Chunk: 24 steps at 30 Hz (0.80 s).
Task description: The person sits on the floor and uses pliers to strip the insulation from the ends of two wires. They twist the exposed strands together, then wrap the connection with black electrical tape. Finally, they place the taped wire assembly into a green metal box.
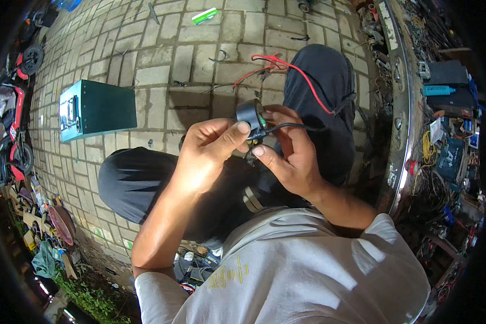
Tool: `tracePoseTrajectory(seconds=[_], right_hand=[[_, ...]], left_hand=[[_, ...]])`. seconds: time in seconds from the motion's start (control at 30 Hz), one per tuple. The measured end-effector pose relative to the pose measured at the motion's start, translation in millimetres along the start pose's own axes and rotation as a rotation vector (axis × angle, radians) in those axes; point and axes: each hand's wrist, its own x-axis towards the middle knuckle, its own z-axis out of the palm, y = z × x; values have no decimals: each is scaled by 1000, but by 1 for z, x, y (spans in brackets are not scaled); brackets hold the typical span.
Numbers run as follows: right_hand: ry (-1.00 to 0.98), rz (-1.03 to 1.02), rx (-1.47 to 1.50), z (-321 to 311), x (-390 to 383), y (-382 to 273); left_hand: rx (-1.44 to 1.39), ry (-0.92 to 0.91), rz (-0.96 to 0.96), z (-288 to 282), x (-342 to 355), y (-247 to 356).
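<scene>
Both my hands meet above my lap, working on a black cable and a roll of black tape. My left hand (208,148) is closed, its thumb pressed at the lower edge of the black tape roll (248,114). The black cable (297,126) runs across the fingers of my right hand (291,156), which is closed around it with the thumb bent in from below. Between the thumbs sits a small dark section of the cable; its details are too small to make out. A red wire (314,89) lies over my right knee and onto the paving.
A green box (105,110) stands on the brick paving (162,75) to the left. Farther off lies a green and white packet (205,16). A metal rail (402,119) borders cluttered tools and parts on the right. Red two-wheelers (19,108) stand at the far left.
</scene>
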Motion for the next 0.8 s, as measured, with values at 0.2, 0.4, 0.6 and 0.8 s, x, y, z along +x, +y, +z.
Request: tracePoseTrajectory(seconds=[0.2,0.4,0.6,0.8], right_hand=[[-224,-93,-169,-15,21,7],[-187,341,145,-17,-1,-21],[-172,251,551,-14,-2,-47],[-258,42,544,-11,23,-30]], left_hand=[[62,-87,-50,-5,0,12],[698,191,540,-1,1,-1],[1165,249,804,2,-4,0],[874,169,713,2,-5,-7]])
